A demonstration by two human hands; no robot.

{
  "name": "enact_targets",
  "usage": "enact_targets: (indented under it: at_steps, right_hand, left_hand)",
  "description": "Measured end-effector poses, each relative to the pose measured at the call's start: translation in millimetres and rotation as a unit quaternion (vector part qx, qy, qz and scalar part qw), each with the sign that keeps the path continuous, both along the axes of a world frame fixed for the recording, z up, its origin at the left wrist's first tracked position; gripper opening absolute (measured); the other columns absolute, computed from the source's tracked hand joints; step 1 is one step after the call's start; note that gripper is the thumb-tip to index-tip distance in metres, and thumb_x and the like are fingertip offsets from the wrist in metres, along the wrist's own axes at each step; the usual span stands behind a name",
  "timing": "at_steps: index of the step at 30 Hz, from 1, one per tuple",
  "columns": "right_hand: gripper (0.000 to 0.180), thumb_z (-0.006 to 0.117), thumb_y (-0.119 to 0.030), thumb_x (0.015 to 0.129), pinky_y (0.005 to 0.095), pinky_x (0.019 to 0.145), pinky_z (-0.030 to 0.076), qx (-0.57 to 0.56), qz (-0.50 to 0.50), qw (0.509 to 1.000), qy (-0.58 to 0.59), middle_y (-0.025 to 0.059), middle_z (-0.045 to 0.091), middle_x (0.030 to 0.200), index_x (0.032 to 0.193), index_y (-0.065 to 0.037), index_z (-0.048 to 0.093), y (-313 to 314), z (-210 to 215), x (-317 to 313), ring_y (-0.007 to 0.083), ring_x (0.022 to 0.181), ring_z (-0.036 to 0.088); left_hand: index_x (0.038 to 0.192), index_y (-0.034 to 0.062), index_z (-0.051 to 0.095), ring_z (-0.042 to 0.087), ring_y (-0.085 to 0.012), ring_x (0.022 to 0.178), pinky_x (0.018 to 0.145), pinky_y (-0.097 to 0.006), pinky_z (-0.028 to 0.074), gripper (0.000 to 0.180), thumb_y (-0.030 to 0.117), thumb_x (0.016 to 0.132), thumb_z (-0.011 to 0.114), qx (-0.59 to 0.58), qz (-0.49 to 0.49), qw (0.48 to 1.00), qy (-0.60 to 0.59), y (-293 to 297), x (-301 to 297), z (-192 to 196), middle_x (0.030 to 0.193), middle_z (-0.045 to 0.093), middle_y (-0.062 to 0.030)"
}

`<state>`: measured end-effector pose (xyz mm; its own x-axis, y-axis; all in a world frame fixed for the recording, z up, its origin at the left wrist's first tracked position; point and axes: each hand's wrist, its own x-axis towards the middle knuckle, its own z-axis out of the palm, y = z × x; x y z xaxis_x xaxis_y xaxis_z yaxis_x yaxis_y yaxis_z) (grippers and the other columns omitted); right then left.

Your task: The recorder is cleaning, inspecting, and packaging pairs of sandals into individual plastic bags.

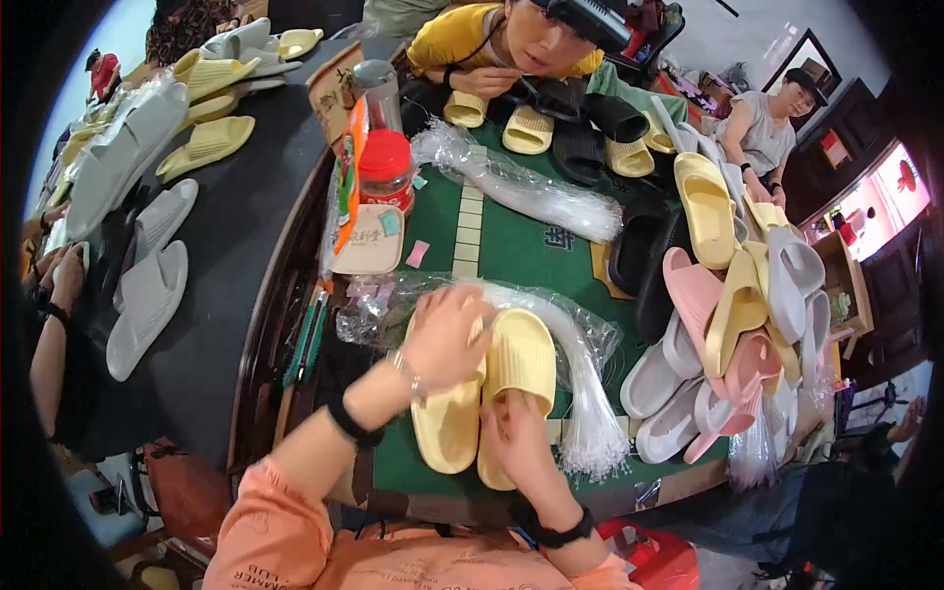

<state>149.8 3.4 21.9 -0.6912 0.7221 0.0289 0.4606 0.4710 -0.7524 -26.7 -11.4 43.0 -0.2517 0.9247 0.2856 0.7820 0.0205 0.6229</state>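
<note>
A pair of pale yellow slippers lies in front of me on the green table, toes pointing away. My left hand (pixel 447 334) is over the strap of the left slipper (pixel 447 428), fingers bent toward the gap between the two; whatever they pinch is hidden. At the strap opening of the right slipper (pixel 521 354), my right hand (pixel 521 438) grips with its fingertips partly tucked under the strap. Just beyond and to the right, a bundle of thin clear plastic strands (pixel 587 393) lies partly in a clear plastic bag (pixel 379 313).
Another strand bundle (pixel 531 192) lies farther back. A red-lidded jar (pixel 384 167) and a pale square lid (pixel 367 239) stand left. Grey, pink and yellow slippers (pixel 703 211) pile up right. A box cutter (pixel 307 339) rests at the left edge. A person in yellow (pixel 452 39) leans in opposite.
</note>
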Motion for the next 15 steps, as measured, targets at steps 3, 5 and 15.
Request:
enact_targets:
  at_steps: [3,5,15]
  right_hand:
    - [0.016,0.059,-0.014,0.074,0.0351,0.062,0.045,-0.034,-0.024,0.999,-0.014,0.0163,0.057,0.073,0.082,0.000,0.059,8,36,29,0.0308,0.070,0.057]
    - [0.009,0.060,-0.012,0.072,0.0330,0.058,0.045,0.037,-0.158,0.987,-0.016,0.0117,0.059,0.069,0.074,-0.003,0.060,24,49,39,0.0261,0.063,0.057]
    - [0.015,0.063,-0.011,0.066,0.0389,0.063,0.041,0.164,-0.163,0.947,-0.224,0.0123,0.055,0.070,0.073,-0.003,0.052,58,-3,87,0.0311,0.068,0.053]
  left_hand:
    - [0.100,0.0044,0.049,0.043,-0.0307,0.093,0.083,-0.039,0.033,0.030,0.007,0.070,0.055,0.005,0.000,0.998,-0.064,-44,28,17,0.095,0.046,-0.0136]
    - [0.101,0.0054,0.048,0.042,-0.0313,0.094,0.083,-0.040,0.034,0.033,0.006,0.069,0.056,-0.031,0.002,0.988,-0.149,-68,39,11,0.096,0.045,-0.0148]
    - [0.114,0.0097,0.034,0.037,-0.0370,0.100,0.087,-0.042,0.033,0.056,0.008,0.066,0.063,-0.124,0.008,0.991,-0.046,-66,67,-20,0.106,0.035,-0.0197]
